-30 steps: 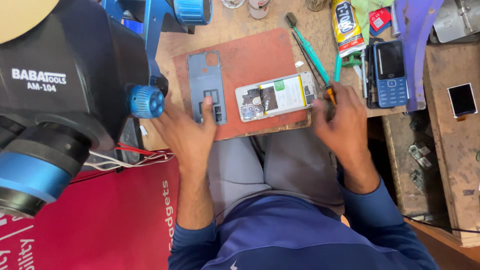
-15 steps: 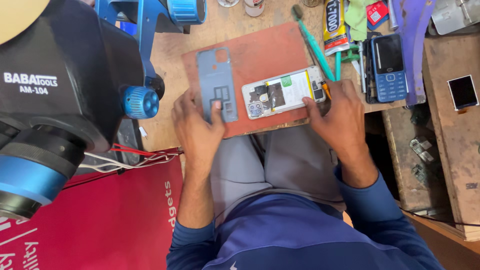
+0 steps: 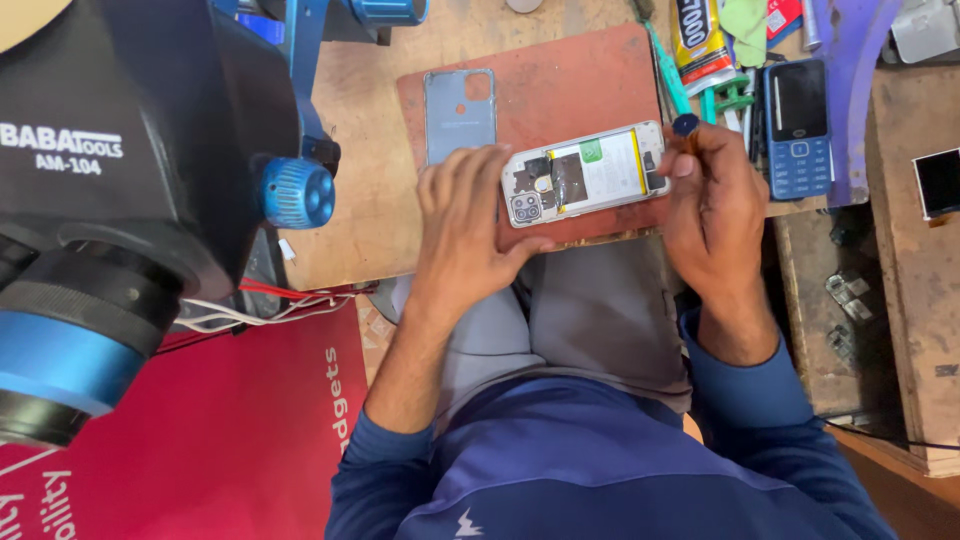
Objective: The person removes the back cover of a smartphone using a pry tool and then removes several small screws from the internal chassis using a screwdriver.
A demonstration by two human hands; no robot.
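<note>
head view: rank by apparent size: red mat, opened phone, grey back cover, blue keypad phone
1. red mat
2. opened phone
3. grey back cover, similar to the opened phone and partly hidden under the left hand, so unsure
4. blue keypad phone

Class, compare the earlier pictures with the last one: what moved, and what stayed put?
The right hand lifted off the opened phone and now grips a blue-tipped tool at its end. The left hand stayed at the phone's camera end; the back cover stayed on the red mat.

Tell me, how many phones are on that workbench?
2. The opened smartphone lies on the reddish mat, between the left hand and right hand. The blue keypad phone lies right of it. Others may be hidden by clutter.
</note>
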